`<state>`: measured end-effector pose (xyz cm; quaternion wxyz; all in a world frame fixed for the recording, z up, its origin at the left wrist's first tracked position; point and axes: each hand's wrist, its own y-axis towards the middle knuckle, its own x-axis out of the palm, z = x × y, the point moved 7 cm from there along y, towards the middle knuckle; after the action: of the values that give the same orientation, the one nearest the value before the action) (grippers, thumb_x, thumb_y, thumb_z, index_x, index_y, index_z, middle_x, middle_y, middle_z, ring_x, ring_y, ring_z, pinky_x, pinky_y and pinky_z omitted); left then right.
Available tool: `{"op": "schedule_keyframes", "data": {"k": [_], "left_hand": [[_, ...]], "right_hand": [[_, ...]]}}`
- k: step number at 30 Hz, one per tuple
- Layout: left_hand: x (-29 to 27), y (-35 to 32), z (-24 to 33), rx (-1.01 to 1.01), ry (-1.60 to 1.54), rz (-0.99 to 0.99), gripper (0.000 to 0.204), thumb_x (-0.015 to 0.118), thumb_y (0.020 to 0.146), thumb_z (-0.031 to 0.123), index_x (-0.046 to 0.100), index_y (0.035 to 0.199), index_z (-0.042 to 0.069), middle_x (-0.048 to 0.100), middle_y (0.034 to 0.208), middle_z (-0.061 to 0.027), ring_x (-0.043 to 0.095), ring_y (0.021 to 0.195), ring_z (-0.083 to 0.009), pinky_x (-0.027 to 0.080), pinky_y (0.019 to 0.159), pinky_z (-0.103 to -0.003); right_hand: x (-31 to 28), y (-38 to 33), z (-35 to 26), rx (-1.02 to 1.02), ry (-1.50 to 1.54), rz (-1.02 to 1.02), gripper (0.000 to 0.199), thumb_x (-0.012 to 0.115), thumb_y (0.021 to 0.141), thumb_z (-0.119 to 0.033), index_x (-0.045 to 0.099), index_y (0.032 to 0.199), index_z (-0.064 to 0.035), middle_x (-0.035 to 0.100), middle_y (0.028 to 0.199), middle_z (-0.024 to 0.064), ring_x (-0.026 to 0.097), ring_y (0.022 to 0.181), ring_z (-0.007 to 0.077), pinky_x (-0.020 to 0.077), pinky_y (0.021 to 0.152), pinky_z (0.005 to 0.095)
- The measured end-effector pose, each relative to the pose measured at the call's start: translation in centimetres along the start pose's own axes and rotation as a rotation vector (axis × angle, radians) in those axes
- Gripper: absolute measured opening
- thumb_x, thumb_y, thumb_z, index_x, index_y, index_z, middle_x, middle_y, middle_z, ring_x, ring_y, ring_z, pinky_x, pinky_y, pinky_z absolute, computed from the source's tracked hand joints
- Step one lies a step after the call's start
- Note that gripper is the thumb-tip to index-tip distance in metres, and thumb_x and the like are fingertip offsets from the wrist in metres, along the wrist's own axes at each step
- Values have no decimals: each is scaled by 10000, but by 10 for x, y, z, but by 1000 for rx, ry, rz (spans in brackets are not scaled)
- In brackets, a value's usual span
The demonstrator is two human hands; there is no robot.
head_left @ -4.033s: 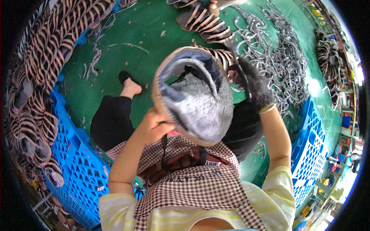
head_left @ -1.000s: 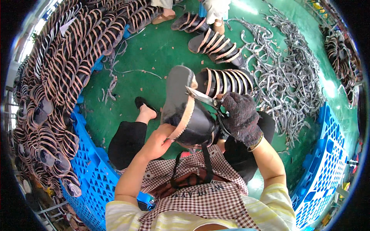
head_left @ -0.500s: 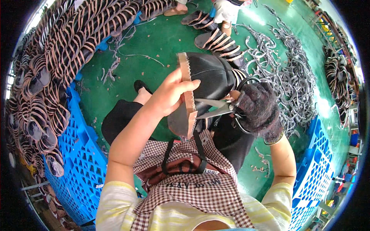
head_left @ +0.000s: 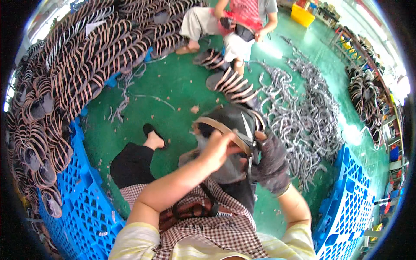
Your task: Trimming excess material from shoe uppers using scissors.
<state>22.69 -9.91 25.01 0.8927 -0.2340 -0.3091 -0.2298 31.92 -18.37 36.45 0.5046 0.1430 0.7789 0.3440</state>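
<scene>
A black cup-shaped piece point(head_left: 225, 113) with a tan band along its rim lies over my lap, somewhat blurred. My left hand point(head_left: 219, 149) is closed on the rim, thumb and fingers pinching the tan band. In my right hand point(head_left: 273, 162), which wears a dark knit glove, is a pair of metal scissors point(head_left: 246, 128). The blades point up and away, against the black side of the piece. My gloved fingers wrap round the scissor handles, partly hiding them. Just beyond the piece, a nested row of similar black pieces point(head_left: 236, 85) lies on the floor.
Long nested stacks of tan-rimmed black pieces point(head_left: 86, 69) fill the left. Blue plastic pallets stand on the left point(head_left: 82, 190) and right point(head_left: 346, 203). A heap of grey trimmed strips point(head_left: 310, 108) covers floor at right. Ahead, a seated person point(head_left: 247, 21) handles a black piece.
The piece has tipped and moved away from me, its rim turned. The scissors swung from pointing left at the tan band to pointing up. My view rose, bringing more of the other person in.
</scene>
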Motion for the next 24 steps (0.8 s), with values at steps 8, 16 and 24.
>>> {"op": "schedule_keyframes", "data": {"k": [8,16,24], "left_hand": [[65,-48,54,1282,1598,-82,310,691,657,85,572,943,58,568,941,-69,546,864,-266,438,765,-364],[12,28,29,816,1575,-250,95,636,699,115,585,749,52,556,745,-72,559,737,-255,450,640,-386],[-22,28,17,420,1594,-461,172,691,646,119,564,723,32,554,735,-111,556,731,-297,438,632,-384]], "right_hand": [[22,-61,90,501,142,-52,298,552,783,-87,499,1073,-49,569,853,79,560,757,224,447,679,325],[43,-68,111,508,282,-286,331,601,738,-171,546,1052,-82,590,837,143,573,792,346,455,665,399],[84,-138,167,598,388,-451,541,625,782,-91,400,1271,-36,506,1220,91,515,1081,219,432,891,355]]}}
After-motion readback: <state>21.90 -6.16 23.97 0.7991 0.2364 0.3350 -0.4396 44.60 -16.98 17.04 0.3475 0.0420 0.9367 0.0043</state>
